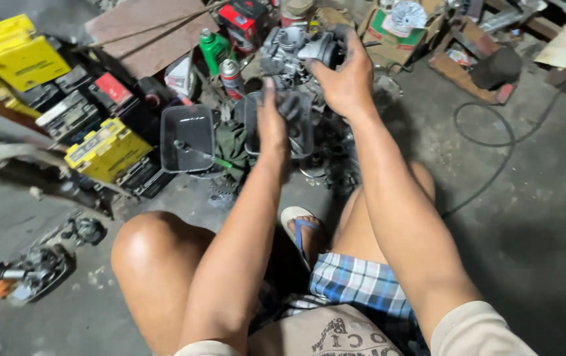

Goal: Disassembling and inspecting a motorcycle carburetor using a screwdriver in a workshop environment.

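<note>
Person seated on the concrete floor, knees spread, both arms extended forward. Right hand has its grip closed around a grey metal carburettor, held up above the floor clutter. Left hand is lower, just beneath the carburettor; fingers curled, but whether its grip holds anything cannot be told. Directly under the left hand: a dark rectangular tray. A second dark tray sits just left of it, with a thin tool lying across it. Green bottle and spray can stand near, behind the trays. Yellow boxes at left.
</note>
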